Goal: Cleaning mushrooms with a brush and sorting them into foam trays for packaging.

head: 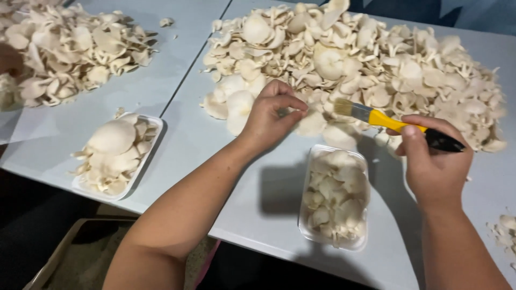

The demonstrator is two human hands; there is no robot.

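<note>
My right hand [432, 161] grips a paintbrush [395, 123] with a yellow and black handle, its bristles pointing left toward the big pile of white oyster mushrooms [365, 64]. My left hand [271, 115] rests at the pile's near edge, fingers curled and pinching at a mushroom there; whether it has lifted one I cannot tell. Between my forearms sits a clear plastic tray [307, 215] filled with mushrooms.
A white tray [145, 161] heaped with mushrooms stands at the left. A second mushroom pile [70, 48] covers the far left of the pale table [258, 204]. A few loose mushrooms [505, 228] lie at the right edge. A box [64, 249] sits below the table's front edge.
</note>
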